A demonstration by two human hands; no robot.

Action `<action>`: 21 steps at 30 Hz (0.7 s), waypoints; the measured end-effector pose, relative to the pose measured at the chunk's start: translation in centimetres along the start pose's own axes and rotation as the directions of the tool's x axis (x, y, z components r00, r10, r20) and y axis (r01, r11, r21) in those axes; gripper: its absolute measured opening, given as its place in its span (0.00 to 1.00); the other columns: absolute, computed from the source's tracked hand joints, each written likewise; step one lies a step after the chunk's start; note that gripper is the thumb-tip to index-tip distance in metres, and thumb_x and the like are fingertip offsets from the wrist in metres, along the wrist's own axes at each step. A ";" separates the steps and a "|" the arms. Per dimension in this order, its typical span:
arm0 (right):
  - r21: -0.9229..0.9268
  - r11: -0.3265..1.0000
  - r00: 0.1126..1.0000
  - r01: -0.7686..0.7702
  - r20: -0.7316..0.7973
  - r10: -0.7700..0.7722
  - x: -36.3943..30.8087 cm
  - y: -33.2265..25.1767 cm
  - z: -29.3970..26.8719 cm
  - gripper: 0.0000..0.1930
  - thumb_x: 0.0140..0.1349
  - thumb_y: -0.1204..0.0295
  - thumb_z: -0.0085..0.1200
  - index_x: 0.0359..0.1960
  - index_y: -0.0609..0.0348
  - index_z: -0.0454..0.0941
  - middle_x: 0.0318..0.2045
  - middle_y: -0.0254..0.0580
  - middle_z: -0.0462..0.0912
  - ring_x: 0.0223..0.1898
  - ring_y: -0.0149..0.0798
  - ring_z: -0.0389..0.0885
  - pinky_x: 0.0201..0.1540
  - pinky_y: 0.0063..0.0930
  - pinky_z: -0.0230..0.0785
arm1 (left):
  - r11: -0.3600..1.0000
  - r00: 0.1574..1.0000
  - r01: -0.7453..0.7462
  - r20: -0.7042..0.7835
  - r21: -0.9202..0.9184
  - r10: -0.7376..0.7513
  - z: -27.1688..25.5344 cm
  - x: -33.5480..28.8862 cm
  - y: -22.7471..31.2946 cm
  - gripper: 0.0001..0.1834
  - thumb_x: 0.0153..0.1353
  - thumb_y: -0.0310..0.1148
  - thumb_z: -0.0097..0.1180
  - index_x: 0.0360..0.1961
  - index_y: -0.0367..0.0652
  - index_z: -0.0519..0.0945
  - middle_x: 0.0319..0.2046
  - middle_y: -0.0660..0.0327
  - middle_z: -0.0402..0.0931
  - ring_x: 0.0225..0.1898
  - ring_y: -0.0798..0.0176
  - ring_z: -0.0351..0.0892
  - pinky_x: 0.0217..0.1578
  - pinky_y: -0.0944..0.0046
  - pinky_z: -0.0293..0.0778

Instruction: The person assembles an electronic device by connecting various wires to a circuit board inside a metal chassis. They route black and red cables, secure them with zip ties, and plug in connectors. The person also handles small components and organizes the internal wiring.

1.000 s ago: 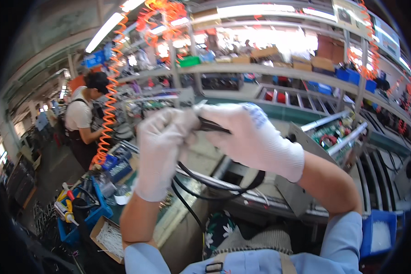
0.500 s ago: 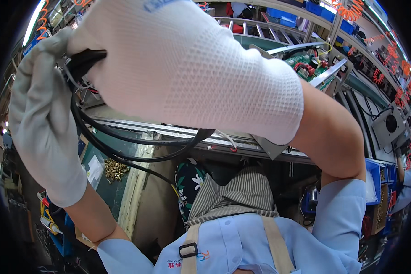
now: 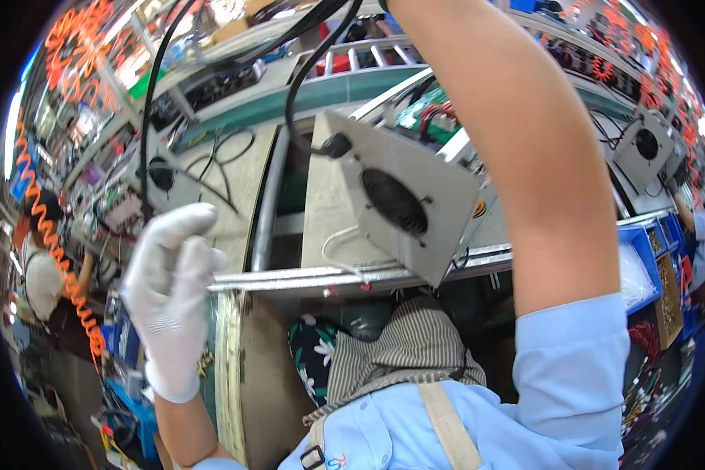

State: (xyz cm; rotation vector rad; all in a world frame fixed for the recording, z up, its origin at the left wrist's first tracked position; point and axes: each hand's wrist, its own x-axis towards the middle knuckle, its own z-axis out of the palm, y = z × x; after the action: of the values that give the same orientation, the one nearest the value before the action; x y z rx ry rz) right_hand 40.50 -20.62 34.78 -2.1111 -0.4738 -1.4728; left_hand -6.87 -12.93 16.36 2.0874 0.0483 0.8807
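My left hand (image 3: 172, 301), in a white glove, is raised at the left of the bench, its fingers half bent and apart with nothing seen between them. A black cable (image 3: 146, 133) hangs down to its knuckles and seems to pass behind them. My right forearm (image 3: 552, 188) reaches up past the top edge, so the right hand is hidden. Below it stands a tilted grey metal panel (image 3: 454, 192) with a round black fan (image 3: 394, 201). A thick black cord (image 3: 291, 110) curves down from the top to a black fitting (image 3: 337, 146) on that panel.
A metal rail (image 3: 290, 280) borders the near bench edge. Similar fan units stand left (image 3: 161, 175) and right (image 3: 646, 145). Blue bins (image 3: 638, 270) hold small parts at right. An orange coiled hose (image 3: 63, 274) hangs at left, near another person (image 3: 45, 274).
The black cable bundle has left my left hand and gone up. My right hand has swung up out of view, uncovering the fan panel. My left hand has moved right and down.
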 end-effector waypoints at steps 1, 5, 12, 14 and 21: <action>-0.113 0.974 0.980 0.197 0.019 -0.196 -3.1 -0.9 -1.1 0.15 0.65 0.65 0.46 0.38 0.62 0.82 0.35 0.54 0.84 0.42 0.52 0.83 0.45 0.45 0.74 | 0.999 1.000 0.027 -0.013 0.043 -0.027 -0.2 -0.5 -1.1 0.15 0.67 0.28 0.52 0.52 0.32 0.75 0.43 0.61 0.79 0.39 0.73 0.77 0.42 0.74 0.71; -0.242 0.882 0.902 0.404 0.266 -0.340 -4.5 11.1 -6.9 0.17 0.64 0.63 0.48 0.43 0.63 0.80 0.42 0.58 0.82 0.47 0.52 0.81 0.49 0.44 0.72 | 0.968 0.974 -0.170 0.180 0.185 0.137 4.4 1.3 -3.0 0.25 0.58 0.27 0.59 0.58 0.31 0.72 0.59 0.46 0.69 0.59 0.53 0.71 0.59 0.58 0.66; 0.381 0.885 0.963 -0.267 0.144 0.228 -18.5 28.4 -14.0 0.21 0.64 0.56 0.53 0.49 0.60 0.79 0.44 0.49 0.83 0.49 0.43 0.80 0.55 0.33 0.68 | 0.893 0.886 -0.391 0.355 0.225 0.298 16.1 -1.6 -6.3 0.67 0.46 0.59 0.69 0.72 0.35 0.39 0.71 0.35 0.37 0.73 0.38 0.38 0.70 0.47 0.41; 0.251 0.846 0.881 -0.470 0.186 0.434 -22.5 33.0 -11.4 0.34 0.64 0.46 0.51 0.56 0.69 0.72 0.53 0.51 0.79 0.54 0.40 0.74 0.58 0.32 0.63 | 0.906 0.936 -0.315 0.249 0.282 0.248 19.7 -2.9 -7.0 0.79 0.35 0.61 0.75 0.70 0.31 0.30 0.69 0.29 0.29 0.73 0.35 0.35 0.69 0.46 0.41; 0.285 0.566 0.629 -0.774 0.447 0.636 -31.3 34.6 -6.8 0.42 0.63 0.37 0.42 0.63 0.64 0.68 0.60 0.56 0.72 0.63 0.49 0.69 0.65 0.34 0.57 | 0.942 0.957 -0.222 0.239 0.252 0.162 20.8 -1.3 -8.4 0.73 0.34 0.44 0.75 0.69 0.30 0.32 0.66 0.25 0.36 0.69 0.24 0.38 0.67 0.39 0.44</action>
State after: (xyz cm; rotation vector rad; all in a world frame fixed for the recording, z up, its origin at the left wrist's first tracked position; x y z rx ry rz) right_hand 43.61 -52.18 -0.06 -1.7861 -0.0062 -0.4934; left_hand 6.99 -22.42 1.35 2.4737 -0.1609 0.7921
